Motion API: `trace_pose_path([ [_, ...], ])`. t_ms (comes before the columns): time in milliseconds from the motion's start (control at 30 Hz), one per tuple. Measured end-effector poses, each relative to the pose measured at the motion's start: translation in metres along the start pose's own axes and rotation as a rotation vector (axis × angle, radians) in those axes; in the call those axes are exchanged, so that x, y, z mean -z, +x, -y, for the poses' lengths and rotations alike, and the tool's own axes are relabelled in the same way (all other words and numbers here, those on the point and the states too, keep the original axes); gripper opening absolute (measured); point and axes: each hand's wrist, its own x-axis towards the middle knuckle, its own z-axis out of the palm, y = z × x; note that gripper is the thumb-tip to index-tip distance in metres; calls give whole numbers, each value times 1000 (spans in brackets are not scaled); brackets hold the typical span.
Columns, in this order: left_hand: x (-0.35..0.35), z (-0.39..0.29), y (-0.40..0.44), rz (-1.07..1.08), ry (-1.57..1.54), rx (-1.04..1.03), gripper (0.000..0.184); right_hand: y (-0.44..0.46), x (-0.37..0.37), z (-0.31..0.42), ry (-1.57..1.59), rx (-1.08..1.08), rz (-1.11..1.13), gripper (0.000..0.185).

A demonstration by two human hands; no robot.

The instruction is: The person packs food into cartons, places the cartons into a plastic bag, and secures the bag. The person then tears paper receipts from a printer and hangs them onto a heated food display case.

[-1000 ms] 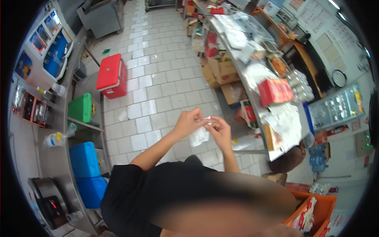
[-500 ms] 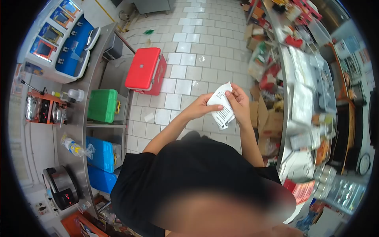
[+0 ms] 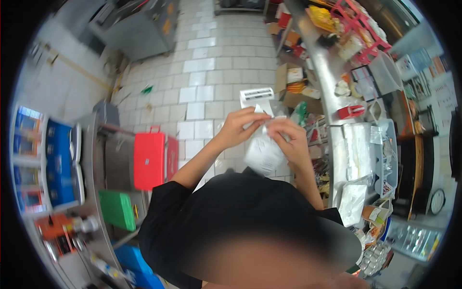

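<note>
Above the tiled floor I hold a white printed receipt (image 3: 264, 153) out in front of my body. My left hand (image 3: 239, 127) pinches its middle between thumb and fingers. Close beside it, my right hand (image 3: 291, 139) also pinches the paper, and the fingertips of both hands nearly meet. One part with dark printed bars stands up beyond my fingers; another part hangs below, blurred. The exact folds are hidden by my fingers.
To the left are a red cooler box (image 3: 150, 161), a green lidded bin (image 3: 116, 210) and a drink dispenser (image 3: 60, 164). Along the right runs a metal counter (image 3: 315, 45) with a red tape dispenser (image 3: 351, 112) and white plastic packs (image 3: 357, 150). A cardboard box (image 3: 294, 77) stands below.
My view has turned and advanced along the aisle, bringing more of the far floor into sight. The receipt, earlier folded compactly, is now partly opened out, and my hands have come closer together.
</note>
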Motion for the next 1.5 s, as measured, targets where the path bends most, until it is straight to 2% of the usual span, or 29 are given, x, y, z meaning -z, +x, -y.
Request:
trace_pose_path([
  [67,-4,21,61,70,-144,-46,35,68,20,-12,-483,194,-217,9],
  [100,-7,48,85,179,-278,44,51,94,29,-31,-490,171,-251,9],
  [133,-10,73,111,228,-402,52,54,120,38,-50,-496,148,-286,10],
  [200,-13,118,164,308,-641,83,61,158,48,-115,-25,-104,-195,10],
  [233,-10,136,189,320,-739,200,61,183,53,-139,-16,-141,-266,10],
  [333,-31,222,257,163,-657,240,52,269,65,-225,-31,-149,-444,9],
  [367,-33,229,282,82,-774,314,48,299,70,-248,-37,-127,-486,8],
  [467,-17,267,343,59,-666,364,50,389,89,-299,61,-164,-635,8],
  [500,-8,282,360,104,-696,499,37,418,94,-311,100,-130,-671,7],
  [633,17,353,451,129,-875,534,10,532,120,-375,-97,-14,-752,8],
  [667,18,372,477,107,-881,535,9,561,128,-391,-185,42,-784,6],
  [733,27,413,529,120,-698,505,14,614,144,-424,-359,124,-864,4],
  [767,40,426,569,158,-515,474,17,636,154,-440,-318,107,-863,12],
  [800,50,439,599,206,-338,450,20,647,160,-450,-55,-10,-808,18],
  [867,81,496,662,426,-349,394,26,694,191,-472,458,-138,-707,31],
  [900,93,521,707,525,-362,338,30,708,211,-489,534,-264,-546,51],
  [1000,115,559,819,946,20,214,22,746,252,-495,699,-471,-97,63],
  [1033,113,563,850,990,-71,180,20,755,263,-510,685,-502,-22,57],
  [1100,107,575,906,1074,-243,121,15,771,281,-546,329,-568,49,44],
  [1133,104,594,930,1111,-185,78,15,779,286,-564,163,-595,83,38],
  [1167,102,620,952,1150,-123,33,17,788,290,-580,-192,-582,23,24],
  [1200,98,648,976,1184,-58,-20,21,799,291,-598,-165,-578,-76,25],
  [1233,99,684,1003,1122,68,-142,25,809,290,-619,-145,-571,-170,26],
  [1300,95,762,1046,551,258,-26,37,835,290,-666,-130,-577,-353,25],
  [1367,84,827,1052,-96,471,-139,31,865,283,-704,39,-666,-617,25],
  [1400,75,840,1044,172,180,447,31,891,285,-722,126,-674,-753,26],
  [1433,45,877,1032,383,-347,734,44,917,282,-736,341,-622,-827,23],
  [1467,13,872,1018,535,-782,698,59,938,277,-751,569,-577,-892,21],
  [1500,-9,806,1027,548,-980,896,62,948,273,-771,532,-584,-812,21],
])
